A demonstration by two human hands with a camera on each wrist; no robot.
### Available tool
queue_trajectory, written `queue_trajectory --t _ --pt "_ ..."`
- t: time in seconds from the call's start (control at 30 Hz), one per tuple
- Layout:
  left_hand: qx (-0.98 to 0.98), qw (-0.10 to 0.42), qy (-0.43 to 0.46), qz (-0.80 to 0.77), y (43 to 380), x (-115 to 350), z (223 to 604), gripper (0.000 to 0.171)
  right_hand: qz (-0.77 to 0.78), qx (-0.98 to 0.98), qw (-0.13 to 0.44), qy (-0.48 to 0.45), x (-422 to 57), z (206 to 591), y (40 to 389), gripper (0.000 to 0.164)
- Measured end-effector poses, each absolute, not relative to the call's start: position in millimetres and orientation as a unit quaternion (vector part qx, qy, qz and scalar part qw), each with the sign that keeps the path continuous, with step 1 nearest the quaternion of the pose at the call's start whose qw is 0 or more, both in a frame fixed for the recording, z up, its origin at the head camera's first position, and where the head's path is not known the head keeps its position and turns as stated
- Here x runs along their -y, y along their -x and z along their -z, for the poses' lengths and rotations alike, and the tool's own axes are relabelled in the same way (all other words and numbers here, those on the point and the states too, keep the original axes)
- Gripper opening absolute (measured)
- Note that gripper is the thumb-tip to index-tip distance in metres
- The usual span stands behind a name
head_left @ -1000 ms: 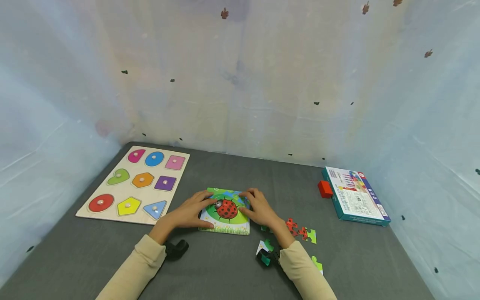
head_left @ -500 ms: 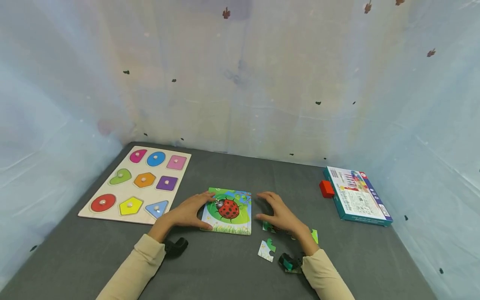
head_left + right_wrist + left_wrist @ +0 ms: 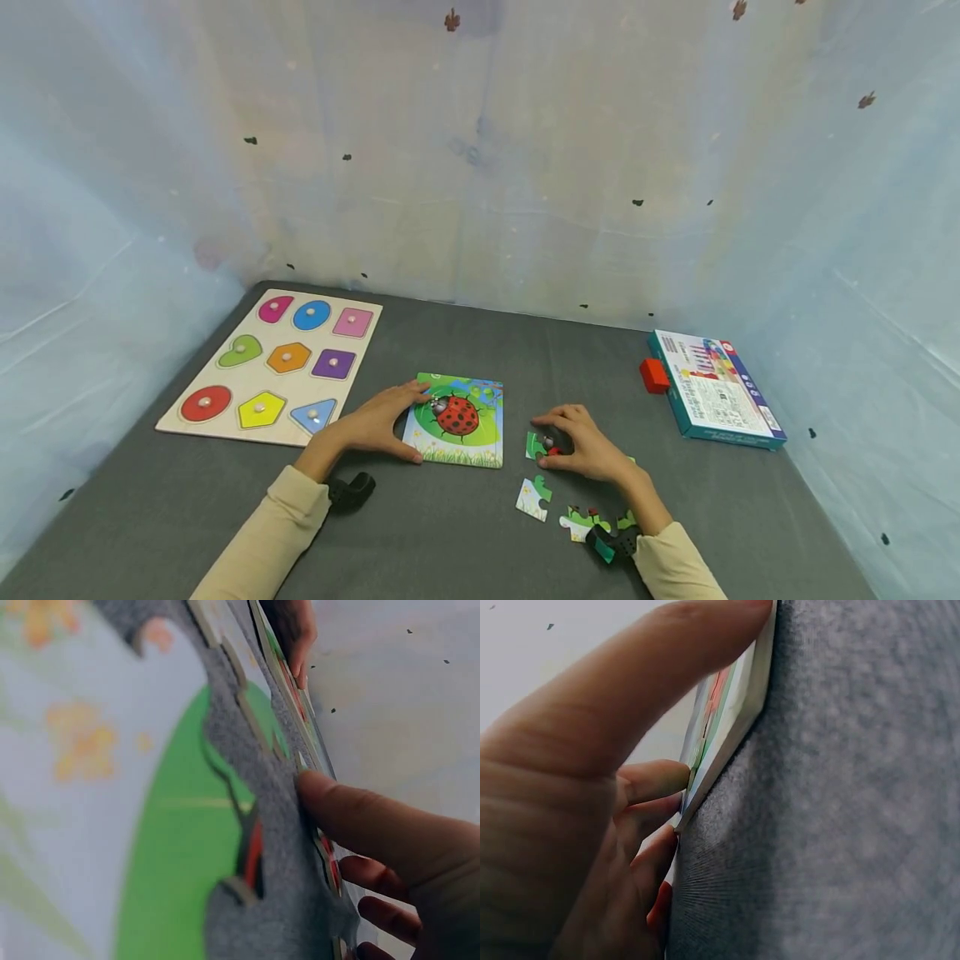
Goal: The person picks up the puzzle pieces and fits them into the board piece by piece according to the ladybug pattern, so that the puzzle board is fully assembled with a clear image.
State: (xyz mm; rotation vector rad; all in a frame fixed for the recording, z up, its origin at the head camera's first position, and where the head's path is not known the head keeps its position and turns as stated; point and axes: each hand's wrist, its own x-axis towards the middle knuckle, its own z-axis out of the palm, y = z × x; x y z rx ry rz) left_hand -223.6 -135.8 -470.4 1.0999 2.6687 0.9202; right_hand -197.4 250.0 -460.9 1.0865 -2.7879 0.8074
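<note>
A square ladybug jigsaw puzzle (image 3: pixel 459 422) lies flat at the middle of the table. My left hand (image 3: pixel 372 421) holds it along its left side, thumb at the near corner and fingertips at the far one. The left wrist view shows that thumb (image 3: pixel 652 667) against the puzzle's pale edge. Just right of the puzzle, my right hand (image 3: pixel 588 446) hovers low with thumb and fingers spread about a loose jigsaw piece (image 3: pixel 534 446) that bears part of a ladybug. In the right wrist view its thumb tip (image 3: pixel 319 791) is close to the pieces; whether it touches is unclear.
More loose jigsaw pieces (image 3: pixel 532 500) lie near my right wrist, some partly hidden by the arm. A wooden shape board (image 3: pixel 360 339) with knobbed pieces lies at the left. At the right are a red block (image 3: pixel 654 377) and a flat teal box (image 3: pixel 716 392).
My right hand has let go of the puzzle's right side, moved right, then come down toward me over the loose pieces. My left hand has stayed on the puzzle.
</note>
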Motion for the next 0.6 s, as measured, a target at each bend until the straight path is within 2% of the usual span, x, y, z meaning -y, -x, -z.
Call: queue_trajectory --t 0.27,0.6 --pt "-0.879 0.065 -0.356 -0.310 222.8 135.8 469.4 0.093 -0.270 0.890 0.022 -0.367 -250.6 463.8 199.0 0.043" --pt "-0.879 0.061 -0.357 -0.308 225.0 137.0 472.5 0.094 -0.280 0.894 0.007 -0.351 -247.8 459.8 202.3 0.040"
